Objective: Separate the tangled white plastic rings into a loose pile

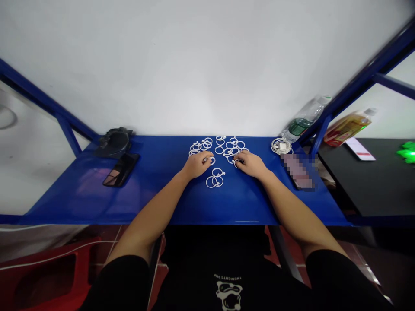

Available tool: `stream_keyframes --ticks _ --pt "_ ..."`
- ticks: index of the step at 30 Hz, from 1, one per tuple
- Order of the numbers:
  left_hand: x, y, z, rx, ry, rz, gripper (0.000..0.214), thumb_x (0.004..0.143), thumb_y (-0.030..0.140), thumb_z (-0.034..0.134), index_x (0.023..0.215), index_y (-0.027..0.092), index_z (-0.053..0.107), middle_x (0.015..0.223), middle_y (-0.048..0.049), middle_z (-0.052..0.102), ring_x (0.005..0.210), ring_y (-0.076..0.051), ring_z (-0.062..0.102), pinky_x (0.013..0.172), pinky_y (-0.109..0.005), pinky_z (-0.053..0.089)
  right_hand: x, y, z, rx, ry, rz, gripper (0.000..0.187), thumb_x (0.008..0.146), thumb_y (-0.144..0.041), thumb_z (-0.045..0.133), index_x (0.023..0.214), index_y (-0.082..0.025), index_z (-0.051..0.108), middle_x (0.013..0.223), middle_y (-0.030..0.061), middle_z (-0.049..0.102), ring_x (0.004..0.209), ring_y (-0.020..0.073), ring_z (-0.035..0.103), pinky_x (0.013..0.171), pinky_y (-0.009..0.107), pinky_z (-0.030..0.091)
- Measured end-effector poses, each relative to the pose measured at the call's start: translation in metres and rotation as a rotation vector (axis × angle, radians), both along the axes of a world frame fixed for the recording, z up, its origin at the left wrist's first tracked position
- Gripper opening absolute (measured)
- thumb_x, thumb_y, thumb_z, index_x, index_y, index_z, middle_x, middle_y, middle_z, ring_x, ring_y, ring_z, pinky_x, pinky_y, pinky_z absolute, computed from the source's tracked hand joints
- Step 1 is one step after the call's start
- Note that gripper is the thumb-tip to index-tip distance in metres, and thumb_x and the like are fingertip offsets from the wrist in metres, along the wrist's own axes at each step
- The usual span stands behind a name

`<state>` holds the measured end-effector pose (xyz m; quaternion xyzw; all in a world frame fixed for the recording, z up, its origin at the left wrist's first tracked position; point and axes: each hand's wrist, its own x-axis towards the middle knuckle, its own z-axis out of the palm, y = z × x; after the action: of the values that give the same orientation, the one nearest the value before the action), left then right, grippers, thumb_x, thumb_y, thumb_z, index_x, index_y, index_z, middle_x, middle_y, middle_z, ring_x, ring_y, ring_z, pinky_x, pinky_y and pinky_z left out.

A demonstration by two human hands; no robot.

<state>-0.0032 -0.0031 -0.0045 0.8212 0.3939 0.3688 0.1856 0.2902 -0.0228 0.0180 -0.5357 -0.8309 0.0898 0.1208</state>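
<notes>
Black shirt (pixel 194 259) cloth, soft and matte with a white cartoon print, sits nearest, below a smooth, shiny blue desk (pixel 155 190). At left lie a crumpled dark bundle (pixel 113 143) and a glossy phone (pixel 121 170). The left hand (pixel 196 165) curls finger and thumb at one ring (pixel 214 161); I can't tell whether it grips. Thin, round white rings (pixel 218 184), plastic-looking, with small knobs, overlap around and beyond both hands, three of them nearer the person. The right hand (pixel 253 165) has bent fingers at another ring, its hold equally unclear. Rightward, a coiled cable (pixel 275 147) sits beside a clear bottle (pixel 298 126).
</notes>
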Motion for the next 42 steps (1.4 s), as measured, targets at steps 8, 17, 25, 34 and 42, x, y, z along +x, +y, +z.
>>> stream_keyframes --ticks 8,17,25,34,42 --pt "-0.002 0.0 0.003 -0.044 -0.005 -0.012 0.027 0.097 0.026 0.056 0.121 0.02 0.066 0.065 0.0062 0.062 0.056 -0.011 0.058 0.063 -0.025 0.047 -0.004 -0.002 0.002 0.075 0.132 -0.049 0.023 0.098 -0.029 0.056 0.107 -0.022 0.076 0.114 0.0095 0.069 0.099 0.0225 0.066 0.085 0.031 0.051" --pt "-0.001 0.004 -0.002 0.015 -0.066 0.189 0.01 0.09 0.029 0.069 0.086 0.02 0.07 0.074 0.0009 0.07 0.063 -0.012 0.061 0.067 -0.026 0.048 -0.009 0.001 -0.008 0.065 0.704 -0.178 0.028 0.09 -0.042 0.066 0.098 -0.018 0.076 0.077 0.003 0.072 0.064 0.0163 0.061 0.067 0.03 0.048" --pt "-0.002 0.003 0.001 -0.004 -0.148 0.143 0.015 0.092 0.024 0.061 0.1 0.019 0.074 0.065 0.0034 0.066 0.054 -0.01 0.055 0.062 -0.024 0.045 -0.014 0.001 -0.007 -0.237 1.016 -0.095 0.039 0.085 -0.04 0.069 0.116 -0.018 0.075 0.067 -0.0016 0.068 0.055 0.0127 0.054 0.056 0.026 0.043" --pt "0.001 -0.003 0.01 -0.238 -0.39 0.072 0.026 0.096 0.037 0.059 0.094 0.018 0.075 0.048 0.0067 0.05 0.043 -0.01 0.044 0.05 -0.024 0.035 -0.018 -0.001 0.003 -0.426 1.338 -0.182 0.035 0.074 -0.038 0.081 0.103 -0.018 0.076 0.062 -0.0025 0.065 0.046 0.0074 0.043 0.043 0.021 0.027" --pt "0.0 0.003 0.01 -0.395 -0.65 0.043 0.058 0.092 0.069 0.06 0.076 0.015 0.075 0.039 0.0047 0.044 0.033 -0.008 0.036 0.041 -0.024 0.028 -0.02 -0.001 0.003 -0.512 1.439 -0.152 0.034 0.07 -0.034 0.087 0.097 -0.019 0.072 0.067 -0.0007 0.071 0.041 0.0047 0.037 0.039 0.021 0.021"
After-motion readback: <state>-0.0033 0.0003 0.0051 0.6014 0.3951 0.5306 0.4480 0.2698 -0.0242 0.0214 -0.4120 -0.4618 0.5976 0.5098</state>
